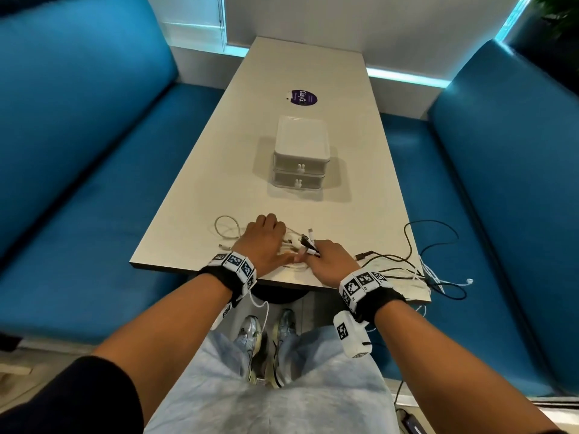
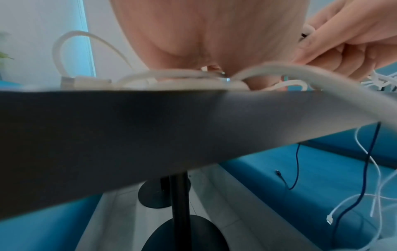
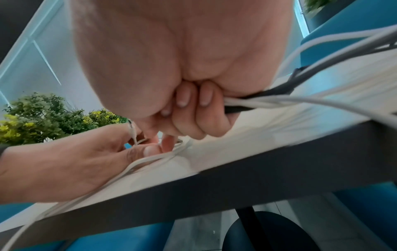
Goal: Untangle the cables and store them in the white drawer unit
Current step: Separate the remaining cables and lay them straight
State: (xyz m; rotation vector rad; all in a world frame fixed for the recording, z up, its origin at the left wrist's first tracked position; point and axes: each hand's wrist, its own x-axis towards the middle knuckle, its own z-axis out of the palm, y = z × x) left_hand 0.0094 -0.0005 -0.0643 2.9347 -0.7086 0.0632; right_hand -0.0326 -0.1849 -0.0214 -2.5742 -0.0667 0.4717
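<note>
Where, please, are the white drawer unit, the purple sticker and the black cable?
white drawer unit [image 1: 301, 137], head view, on its flat lid.
purple sticker [image 1: 303, 97], head view, at its centre.
black cable [image 1: 438, 223], head view, on its far loop.

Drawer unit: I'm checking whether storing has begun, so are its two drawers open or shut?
Shut. Both fronts of the white drawer unit sit flush with its frame, neither pulled out.

White and black cables [image 1: 300, 242] tangled at table's near edge under my hands; white two-drawer unit [image 1: 301, 151] behind, both drawers closed.
</note>
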